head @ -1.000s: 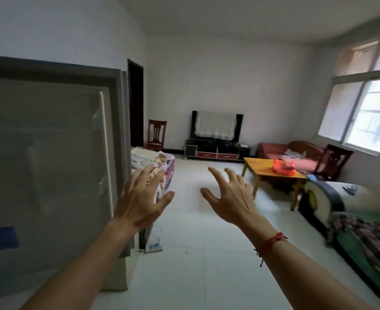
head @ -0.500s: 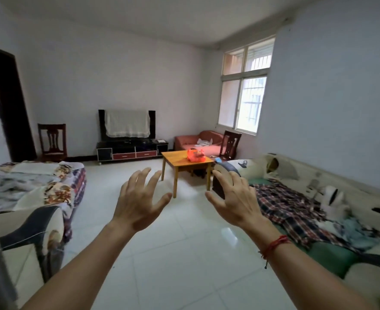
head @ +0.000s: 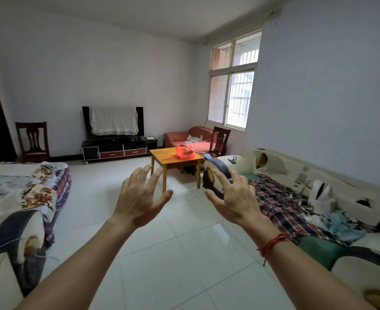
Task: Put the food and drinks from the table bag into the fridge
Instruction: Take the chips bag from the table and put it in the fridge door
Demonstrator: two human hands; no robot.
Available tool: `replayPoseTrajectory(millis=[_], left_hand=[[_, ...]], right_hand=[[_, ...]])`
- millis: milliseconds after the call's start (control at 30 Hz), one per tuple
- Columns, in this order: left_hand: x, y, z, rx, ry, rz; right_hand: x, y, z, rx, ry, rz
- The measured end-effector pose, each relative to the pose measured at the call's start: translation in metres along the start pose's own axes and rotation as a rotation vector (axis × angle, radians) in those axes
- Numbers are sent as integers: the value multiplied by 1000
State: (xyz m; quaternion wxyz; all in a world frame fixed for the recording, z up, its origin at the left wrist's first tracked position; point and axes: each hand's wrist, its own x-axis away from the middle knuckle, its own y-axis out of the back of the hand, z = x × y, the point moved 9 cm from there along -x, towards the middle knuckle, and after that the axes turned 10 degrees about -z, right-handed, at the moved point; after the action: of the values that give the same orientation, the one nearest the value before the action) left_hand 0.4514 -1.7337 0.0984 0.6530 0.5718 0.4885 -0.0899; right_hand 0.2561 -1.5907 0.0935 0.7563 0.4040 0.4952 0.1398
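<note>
Two bare hands are raised in front of the person, above the white tiled floor (head: 173, 253). The left hand (head: 139, 198) has its fingers spread and a little bent, and it holds nothing. The right hand (head: 233, 198) is spread and loose in the same way, also with nothing in it, and a red string bracelet (head: 271, 242) sits on its wrist. The hands are apart from each other. Far across the room, the red plastic bag (head: 185, 152) rests on the yellow wooden surface (head: 164, 156), toward its far right side. A dark wooden chair (head: 220, 139) stands just behind this surface, beside a small red sofa (head: 175, 142) and under the window (head: 231, 97). Along the right wall is a long worn sofa (head: 345, 193) with clothes on it.
</note>
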Motion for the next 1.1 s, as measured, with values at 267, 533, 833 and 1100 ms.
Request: replayPoseTrajectory(millis=[267,533,833,1100], left_hand=[[-14,-36,5,-39,23,14],[-41,-112,34,-35,38,80],[-130,-236,107,39,34,102],[-227,-338,163,17,28,163]], right_hand=[[-28,-33,-15,3,18,24],[-68,-103,-31,-7,8,102],[-177,-234,-48,22,-12,171],[-287,-321,-61,50,-33,178]])
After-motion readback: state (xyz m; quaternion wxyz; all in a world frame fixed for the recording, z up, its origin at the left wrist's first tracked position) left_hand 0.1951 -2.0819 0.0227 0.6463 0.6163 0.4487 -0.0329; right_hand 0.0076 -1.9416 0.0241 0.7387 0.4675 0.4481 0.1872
